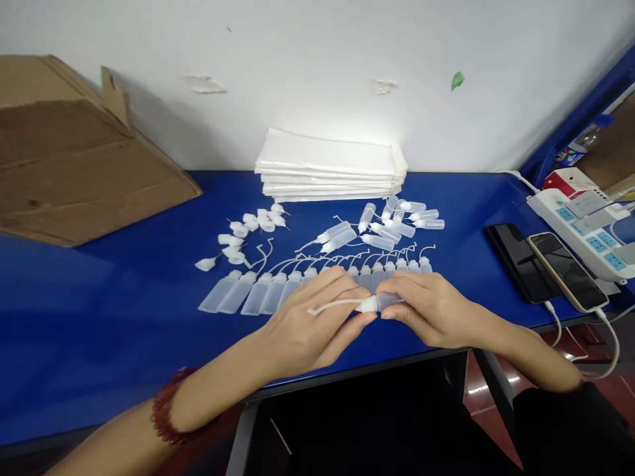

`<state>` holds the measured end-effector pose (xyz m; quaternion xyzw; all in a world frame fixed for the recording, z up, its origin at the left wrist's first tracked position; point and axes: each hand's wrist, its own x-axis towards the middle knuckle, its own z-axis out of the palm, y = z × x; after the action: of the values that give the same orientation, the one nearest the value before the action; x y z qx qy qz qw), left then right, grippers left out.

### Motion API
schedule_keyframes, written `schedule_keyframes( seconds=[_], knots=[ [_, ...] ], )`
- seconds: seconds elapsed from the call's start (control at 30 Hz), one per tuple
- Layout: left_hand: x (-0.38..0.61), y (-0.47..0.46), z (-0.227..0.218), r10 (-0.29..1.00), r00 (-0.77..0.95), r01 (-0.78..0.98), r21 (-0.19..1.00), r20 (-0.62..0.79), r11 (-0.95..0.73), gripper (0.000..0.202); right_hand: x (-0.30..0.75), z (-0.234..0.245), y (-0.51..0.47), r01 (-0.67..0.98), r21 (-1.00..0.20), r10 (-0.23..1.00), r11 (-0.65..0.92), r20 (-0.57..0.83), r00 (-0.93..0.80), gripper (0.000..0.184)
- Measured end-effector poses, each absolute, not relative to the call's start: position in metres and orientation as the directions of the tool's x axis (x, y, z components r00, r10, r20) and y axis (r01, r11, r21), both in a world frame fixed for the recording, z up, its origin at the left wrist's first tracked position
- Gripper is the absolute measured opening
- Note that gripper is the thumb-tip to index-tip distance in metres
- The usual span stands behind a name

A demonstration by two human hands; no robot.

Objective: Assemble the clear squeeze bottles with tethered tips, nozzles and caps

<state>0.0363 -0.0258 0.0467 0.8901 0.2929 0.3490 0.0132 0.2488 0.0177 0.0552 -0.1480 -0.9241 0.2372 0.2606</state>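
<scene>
My left hand (pixel 310 320) pinches the white cap end of a small clear squeeze bottle (pixel 381 303), whose thin strap curls over my fingers. My right hand (pixel 429 307) grips the bottle's body from the right. Both hands hover just above the front of the blue table (pixel 99 311). Directly behind them lies a row of several capped bottles (pixel 258 291) side by side. Farther back are a loose heap of bottles (pixel 397 225) and a scatter of white caps (pixel 248 231).
A stack of white bags (pixel 330 165) leans at the wall. A cardboard box (pixel 74 152) sits at the back left. Two phones (pixel 543 264) and a white power strip (pixel 585 228) with cables lie at the right. The table's front edge is just below my hands.
</scene>
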Motion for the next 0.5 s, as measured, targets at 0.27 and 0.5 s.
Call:
schedule_keyframes(
  seconds=[0.27, 0.5],
  knots=[
    [0.036, -0.027, 0.051, 0.524, 0.648, 0.513, 0.191, 0.553, -0.837, 0.011, 0.25, 0.057, 0.017, 0.204, -0.474, 0.39, 0.856, 0.334, -0.858, 0.037],
    [0.026, -0.012, 0.053, 0.416, 0.734, 0.591, -0.205, 0.537, -0.78, 0.011, 0.252, 0.054, 0.024, 0.33, -0.444, 0.479, 0.833, 0.282, -0.831, 0.041]
  ],
)
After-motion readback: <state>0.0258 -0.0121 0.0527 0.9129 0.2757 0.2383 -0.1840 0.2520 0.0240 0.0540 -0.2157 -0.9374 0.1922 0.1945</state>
